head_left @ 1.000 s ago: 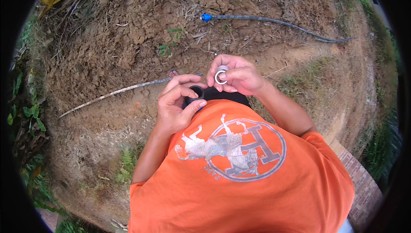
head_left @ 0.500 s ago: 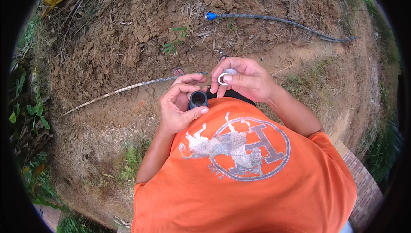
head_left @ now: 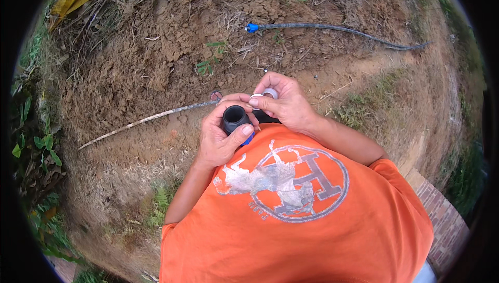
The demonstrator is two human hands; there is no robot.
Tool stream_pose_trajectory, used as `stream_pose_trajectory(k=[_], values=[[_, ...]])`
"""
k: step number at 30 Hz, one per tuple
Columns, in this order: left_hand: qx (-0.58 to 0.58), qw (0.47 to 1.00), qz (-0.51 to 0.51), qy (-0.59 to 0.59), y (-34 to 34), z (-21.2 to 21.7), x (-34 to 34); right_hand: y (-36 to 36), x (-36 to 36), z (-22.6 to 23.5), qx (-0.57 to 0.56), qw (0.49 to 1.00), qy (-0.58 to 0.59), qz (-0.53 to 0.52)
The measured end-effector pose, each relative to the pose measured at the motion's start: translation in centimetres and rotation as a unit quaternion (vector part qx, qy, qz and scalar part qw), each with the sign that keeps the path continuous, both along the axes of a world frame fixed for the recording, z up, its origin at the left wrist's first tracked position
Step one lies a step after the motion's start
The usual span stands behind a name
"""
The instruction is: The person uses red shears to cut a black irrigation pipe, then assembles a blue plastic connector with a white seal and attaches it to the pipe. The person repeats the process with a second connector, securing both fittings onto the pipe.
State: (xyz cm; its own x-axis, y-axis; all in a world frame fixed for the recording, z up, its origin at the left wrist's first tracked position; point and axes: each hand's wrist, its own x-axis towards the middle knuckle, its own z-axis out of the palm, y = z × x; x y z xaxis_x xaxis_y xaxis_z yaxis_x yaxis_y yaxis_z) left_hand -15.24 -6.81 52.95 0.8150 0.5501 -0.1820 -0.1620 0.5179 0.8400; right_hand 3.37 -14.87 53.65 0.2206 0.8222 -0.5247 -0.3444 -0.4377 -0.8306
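Note:
My left hand [head_left: 212, 138] is closed around a short black pipe fitting [head_left: 234, 123], whose open round end faces up. A bit of a blue part [head_left: 248, 140] shows beneath it, by the thumb. Close beside it, my right hand [head_left: 292, 107] pinches a white ring [head_left: 255, 101] between thumb and fingers. A second pale ring-shaped piece [head_left: 270, 93] sits within the same fingers, partly covered by them. The left fingertips are close to the white ring; whether they touch it I cannot tell.
Beyond my hands, a dark hose [head_left: 332, 27] with a blue connector [head_left: 252, 28] lies on the brown soil. A thin, dirt-streaked pipe [head_left: 148, 119] stretches to the left. Leafy plants [head_left: 47, 145] grow at the left, and brick paving [head_left: 439, 207] is at the lower right.
The black fitting has tilted and risen slightly, baring the blue part below. My right hand has moved left and down toward the left hand, and the rings now appear as two separate pieces.

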Motion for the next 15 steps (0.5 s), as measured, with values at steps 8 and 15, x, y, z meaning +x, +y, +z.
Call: stream_pose_trajectory(k=[8, 15], values=[[0.017, 0.999, 0.009, 0.031, -0.1, 0.4, 0.5, -0.3, 0.1, -0.5, 0.040, 0.992, 0.122, 0.002], [0.178, 0.974, 0.040, 0.136, 0.2, 0.8, 0.8, -0.3, 2.2, 0.5, 0.121, 0.988, 0.079, 0.049]])
